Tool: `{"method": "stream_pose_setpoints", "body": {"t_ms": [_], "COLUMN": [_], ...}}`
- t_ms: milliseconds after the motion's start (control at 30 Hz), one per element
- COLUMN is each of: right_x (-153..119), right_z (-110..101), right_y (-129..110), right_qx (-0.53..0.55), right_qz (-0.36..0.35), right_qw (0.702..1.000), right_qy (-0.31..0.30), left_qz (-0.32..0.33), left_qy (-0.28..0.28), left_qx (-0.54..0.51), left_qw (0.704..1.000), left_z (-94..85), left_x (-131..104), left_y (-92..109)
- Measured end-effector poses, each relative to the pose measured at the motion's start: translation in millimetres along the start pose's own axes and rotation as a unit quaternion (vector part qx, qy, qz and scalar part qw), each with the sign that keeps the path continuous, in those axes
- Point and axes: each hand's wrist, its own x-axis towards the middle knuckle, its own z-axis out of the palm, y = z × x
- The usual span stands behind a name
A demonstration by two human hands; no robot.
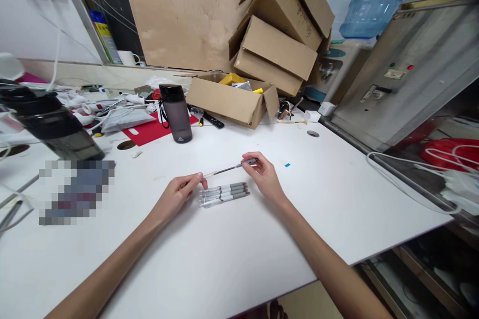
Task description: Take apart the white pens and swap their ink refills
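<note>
A thin pen refill [226, 169] stretches between my hands, a little above the white table. My left hand [183, 189] pinches its clear end between thumb and fingers. At the other end, my right hand [262, 174] grips a grey pen barrel [251, 160], which the dark end of the refill meets; whether it sits inside cannot be made out. Just below lie several clear, white and grey pens [224, 194], side by side on the table, their grey ends pointing right. My fingertips partly cover both ends of what I hold.
A dark water bottle [177, 114] stands behind my hands, near a red folder [149, 129] and an open cardboard box [228, 99]. Another bottle [56, 124] leans at left. A small blue scrap [287, 165] lies right of my hand. Cables [411, 194] cross the right edge.
</note>
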Motion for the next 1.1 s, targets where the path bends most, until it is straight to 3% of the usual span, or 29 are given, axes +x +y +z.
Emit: {"method": "stream_pose_setpoints", "body": {"t_ms": [367, 633, 1100], "right_x": [0.7, -1.8, 3.1], "right_z": [-1.6, 1.6, -6.2], "right_y": [2.2, -2.4, -1.1], "right_qx": [0.017, -0.001, 0.016], "right_qz": [0.013, -0.015, 0.025], "right_qw": [1.000, 0.999, 0.999], "right_qy": [0.011, -0.033, 0.027], "left_qz": [-0.007, 0.000, -0.010], "left_qy": [-0.008, -0.022, -0.028], "left_qx": [-0.020, -0.038, -0.062], "left_qw": [1.000, 0.999, 0.998], "left_z": [-1.8, 3.4, -0.7], "left_x": [1.2, 3.3, 3.1], "left_y": [-4.8, -7.5, -5.4]}}
